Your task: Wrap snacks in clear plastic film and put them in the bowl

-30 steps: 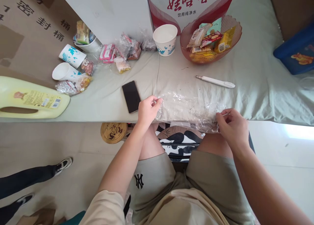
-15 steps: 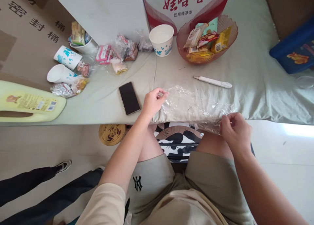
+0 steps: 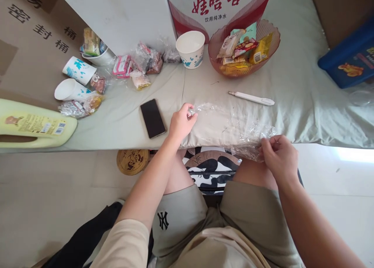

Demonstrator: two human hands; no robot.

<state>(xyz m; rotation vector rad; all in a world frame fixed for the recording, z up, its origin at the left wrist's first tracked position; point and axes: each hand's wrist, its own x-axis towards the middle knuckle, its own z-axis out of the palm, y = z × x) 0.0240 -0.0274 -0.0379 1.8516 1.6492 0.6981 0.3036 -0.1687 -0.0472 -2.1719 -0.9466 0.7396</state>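
A pale green cloth spans the frame's upper half, a brown carton filling the upper left. Clear plastic film lies crinkled just right of the frame's centre, its lower right part over the cloth's front edge. A pink-tinted bowl holds packaged snacks at upper right of centre. The right hand, fingers curled, pinches the film's right end; the left hand pinches its left end, near a dark-screened phone. A slim white tool rests above the film.
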